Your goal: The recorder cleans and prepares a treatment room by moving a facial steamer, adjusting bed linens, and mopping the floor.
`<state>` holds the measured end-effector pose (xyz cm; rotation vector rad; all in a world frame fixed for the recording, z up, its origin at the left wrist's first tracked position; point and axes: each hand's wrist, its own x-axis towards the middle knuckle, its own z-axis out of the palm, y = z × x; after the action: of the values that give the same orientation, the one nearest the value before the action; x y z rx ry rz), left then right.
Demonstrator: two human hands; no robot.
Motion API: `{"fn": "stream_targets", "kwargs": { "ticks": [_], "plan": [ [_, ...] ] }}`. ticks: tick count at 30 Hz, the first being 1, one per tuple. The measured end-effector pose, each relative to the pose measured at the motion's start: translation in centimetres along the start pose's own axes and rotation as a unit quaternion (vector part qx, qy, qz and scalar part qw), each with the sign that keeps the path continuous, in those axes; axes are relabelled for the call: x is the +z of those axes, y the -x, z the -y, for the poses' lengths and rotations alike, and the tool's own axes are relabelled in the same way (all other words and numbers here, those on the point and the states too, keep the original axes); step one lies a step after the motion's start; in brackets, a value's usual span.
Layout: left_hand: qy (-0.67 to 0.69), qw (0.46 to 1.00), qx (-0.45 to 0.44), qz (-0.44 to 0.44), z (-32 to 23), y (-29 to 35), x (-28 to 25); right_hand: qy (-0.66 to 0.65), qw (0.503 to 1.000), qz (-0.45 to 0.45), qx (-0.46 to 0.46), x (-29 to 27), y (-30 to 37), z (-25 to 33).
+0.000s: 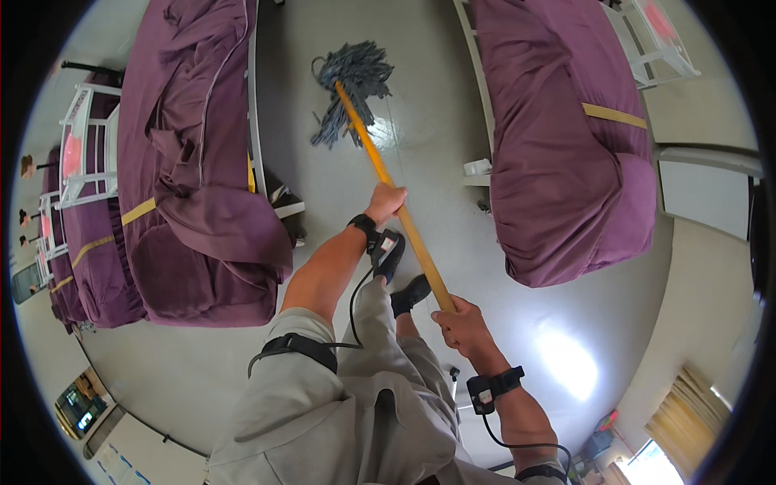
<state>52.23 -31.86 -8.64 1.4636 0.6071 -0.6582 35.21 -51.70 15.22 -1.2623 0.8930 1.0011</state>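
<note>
A mop with a yellow-and-wood handle (416, 246) slants from near my waist out to the floor ahead. Its dark grey string head (356, 73) lies spread on the grey floor between two beds. Partway along the handle, my left hand (385, 202) is wrapped round it. Lower down, close to the handle's near end, my right hand (466, 327) grips it too. Both wrists wear black straps with small boxes and cables.
Beds with purple covers stand on the left (202, 259) and right (558, 162), their frames edging the aisle. A small white object (478, 166) sits by the right bed's frame. My dark shoes (410, 296) are on the floor (323, 24) below the handle. Yellow curtains (683, 416) hang at lower right.
</note>
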Motion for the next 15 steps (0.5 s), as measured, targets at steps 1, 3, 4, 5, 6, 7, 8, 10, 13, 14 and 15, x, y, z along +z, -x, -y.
{"fn": "stream_targets", "kwargs": {
  "ticks": [1,3,4,5,6,7,8,10,13,14,15],
  "plan": [
    [-0.015,1.000,0.002,-0.013,-0.1,-0.7,0.3,-0.026,1.000,-0.003,0.012,0.4,-0.2,0.2],
    [-0.028,0.999,0.001,-0.024,0.4,-2.2,0.4,-0.036,0.999,0.001,0.026,0.9,0.0,0.1],
    [-0.086,0.996,0.018,0.001,0.6,-2.6,0.7,-0.056,0.998,-0.001,0.037,1.0,0.3,-0.2],
    [-0.143,0.989,0.035,0.027,0.7,-2.9,1.1,-0.048,0.998,0.002,0.042,1.0,0.7,-0.5],
    [-0.135,0.990,0.032,0.035,-0.1,-2.5,3.0,-0.090,0.994,-0.019,0.054,0.5,1.3,-0.8],
    [-0.139,0.989,0.000,0.055,-1.5,-1.2,5.5,-0.137,0.987,-0.043,0.066,-0.2,2.0,-1.4],
    [-0.144,0.987,-0.031,0.066,-2.6,0.0,6.9,-0.125,0.990,-0.038,0.051,-0.3,3.0,-1.7],
    [-0.156,0.985,-0.020,0.074,-2.4,0.7,8.1,-0.181,0.980,-0.040,0.066,0.6,4.3,-2.1],
    [-0.185,0.974,-0.006,0.129,-2.7,1.6,9.9,-0.271,0.959,-0.018,0.077,1.1,6.0,-3.1],
    [-0.202,0.966,-0.003,0.165,-2.6,1.6,10.4,-0.222,0.974,0.000,0.049,1.8,6.6,-2.9],
    [-0.201,0.966,-0.003,0.165,-2.5,1.5,10.7,-0.173,0.985,0.019,0.022,2.4,6.9,-2.8]
  ]
}}
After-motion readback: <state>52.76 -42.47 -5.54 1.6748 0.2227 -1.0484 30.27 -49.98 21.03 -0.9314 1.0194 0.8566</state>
